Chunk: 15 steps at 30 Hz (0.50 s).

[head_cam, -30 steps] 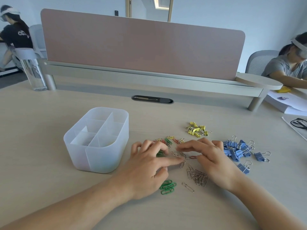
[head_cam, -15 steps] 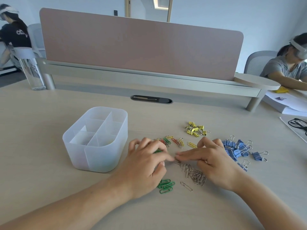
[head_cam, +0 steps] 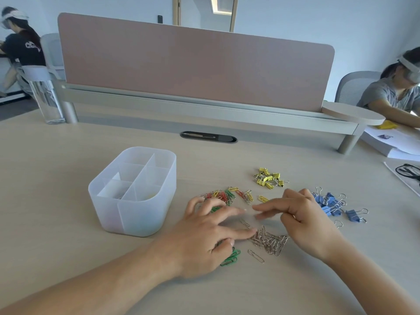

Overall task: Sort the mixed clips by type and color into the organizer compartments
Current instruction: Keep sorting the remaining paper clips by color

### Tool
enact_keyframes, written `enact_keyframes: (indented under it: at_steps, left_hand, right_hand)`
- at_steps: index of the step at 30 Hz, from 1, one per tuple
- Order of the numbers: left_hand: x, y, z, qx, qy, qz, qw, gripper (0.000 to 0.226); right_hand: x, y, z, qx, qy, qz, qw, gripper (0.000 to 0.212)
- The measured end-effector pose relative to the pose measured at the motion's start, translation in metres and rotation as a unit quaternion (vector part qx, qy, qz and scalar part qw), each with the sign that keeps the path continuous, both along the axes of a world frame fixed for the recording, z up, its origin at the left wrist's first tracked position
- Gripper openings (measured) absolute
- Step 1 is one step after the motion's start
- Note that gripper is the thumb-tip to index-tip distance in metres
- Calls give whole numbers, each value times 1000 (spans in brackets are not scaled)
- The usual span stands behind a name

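One translucent white organizer (head_cam: 136, 217) is set on the table (head_cam: 56, 201), left of the clips, with its compartments divided by thin walls; their number cannot be told for certain. All the clips are seen outside it, on the table.

Two hands are held low over the clips. The left hand (head_cam: 202, 237) is laid palm down with its fingers (head_cam: 241, 234) spread apart and fairly straight, and one fingertip is brought against the heap of silver paper clips (head_cam: 269, 242). The right hand (head_cam: 304, 221) is held just beyond that heap; two of its fingers (head_cam: 270, 204) are stretched straight to the left, slightly apart and blurred at the tips, while the others are curled in.

Two single silver paper clips are seen apart from the heap: one (head_cam: 255, 255) just in front of it, one (head_cam: 245, 223) between the hands. One small bunch of green paper clips (head_cam: 231, 258) is partly covered by the left hand. One heap of mixed coloured paper clips (head_cam: 223, 196) lies beyond the left fingers, with one yellow paper clip (head_cam: 263, 198) just to its right. One cluster of yellow binder clips (head_cam: 269, 177) lies farther back. One cluster of blue binder clips (head_cam: 329, 202) lies right of the right hand, with one blue binder clip (head_cam: 355, 215) set apart. The heaps are too tangled to be counted.

One clear bottle (head_cam: 46, 98) stands at the far left.
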<state>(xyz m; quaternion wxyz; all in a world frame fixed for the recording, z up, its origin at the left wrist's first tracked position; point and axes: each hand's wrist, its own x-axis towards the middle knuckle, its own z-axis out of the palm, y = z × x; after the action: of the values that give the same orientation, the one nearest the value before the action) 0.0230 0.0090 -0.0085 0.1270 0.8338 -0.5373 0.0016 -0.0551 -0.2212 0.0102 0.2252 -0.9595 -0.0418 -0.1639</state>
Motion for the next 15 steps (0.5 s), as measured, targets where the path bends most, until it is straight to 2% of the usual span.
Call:
enact_keyframes:
  at_steps: [2,5,8,15]
  left_hand:
    - [1,-1,-1,-18,11,4,1000,57]
    - [2,-3,-2,-57,18,48,997,61]
    - [4,-4,-4,-69,14,90,993,65]
    - [2,-1,-1,-29,16,0,999,56]
  right_hand:
    - [2,1,-1,-27,-3,-16,1000,67]
    - [6,1,-9,-89,63,-26,994,69]
    - [8,1,-10,-81,74,-28,994,63]
    - [0,3,-1,-53,34,11,998,63]
